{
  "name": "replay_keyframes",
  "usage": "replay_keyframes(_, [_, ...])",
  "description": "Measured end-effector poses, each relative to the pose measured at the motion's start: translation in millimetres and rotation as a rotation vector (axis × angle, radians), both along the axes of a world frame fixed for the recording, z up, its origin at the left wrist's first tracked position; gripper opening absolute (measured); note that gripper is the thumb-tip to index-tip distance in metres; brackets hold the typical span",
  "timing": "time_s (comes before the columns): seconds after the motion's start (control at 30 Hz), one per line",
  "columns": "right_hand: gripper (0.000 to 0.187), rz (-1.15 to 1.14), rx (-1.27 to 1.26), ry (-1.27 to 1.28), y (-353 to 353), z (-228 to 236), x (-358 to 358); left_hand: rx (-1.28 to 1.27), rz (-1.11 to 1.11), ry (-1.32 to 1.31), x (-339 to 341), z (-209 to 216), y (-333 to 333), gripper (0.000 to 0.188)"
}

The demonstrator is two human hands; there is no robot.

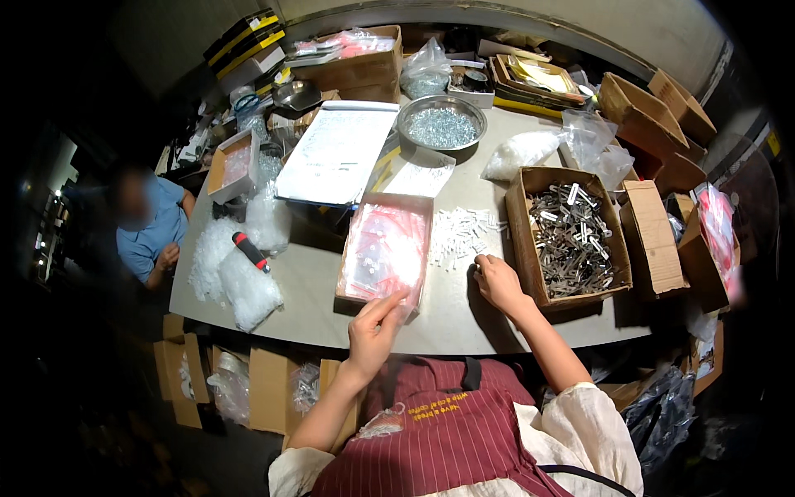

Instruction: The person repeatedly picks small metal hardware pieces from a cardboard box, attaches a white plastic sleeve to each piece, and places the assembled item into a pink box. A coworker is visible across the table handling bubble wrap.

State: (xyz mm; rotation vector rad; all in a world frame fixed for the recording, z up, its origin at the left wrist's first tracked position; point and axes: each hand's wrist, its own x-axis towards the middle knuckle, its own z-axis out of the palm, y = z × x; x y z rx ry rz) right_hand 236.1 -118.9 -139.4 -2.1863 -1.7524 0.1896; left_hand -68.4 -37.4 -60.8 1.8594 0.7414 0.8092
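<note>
A grey worktable (464,319) fills the middle of a dim workroom, ringed with cardboard cartons and bags, and its near edge curves just in front of the seated person's striped apron (447,431). Bare tabletop shows only in a narrow band along that near edge and in a patch to the left of the flat box; everywhere else the surface is crowded.

The largest thing near the hands is an open cardboard box of metal parts (571,236) on the right, its near left corner just beside the right hand. Left of it sits a shallow flat box holding a stack of clear plastic bags (385,248), glaring under the light. Between the two boxes lies a scatter of small white plastic pieces (460,234). Farther back stand a round metal bowl of small shiny hardware (441,124) and a white sheet of paper (338,151). At the left edge of the table, fluffy clear bags lie with a red-and-black handled tool (250,251) on top.

The left hand (374,331) comes up from below, fingers together and extended, pinching the near edge of the bag stack. The right hand (499,282) rests on the table with fingers curled down at the near end of the white pieces; whether it grips one I cannot tell.

Another person in a blue shirt (153,228) sits at the far left of the table.
</note>
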Motion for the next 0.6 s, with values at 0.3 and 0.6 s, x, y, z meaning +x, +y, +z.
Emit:
replay_keyframes(0.3, [0.062,-0.100,-0.028,0.245,-35,12,-17,-0.040,0.059,-0.027,-4,32,-7,0.012])
replay_keyframes(0.6, [0.014,-0.072,0.118,0.037,-31,-18,-38,0.150,0.036,0.129,20,55,-3,0.014])
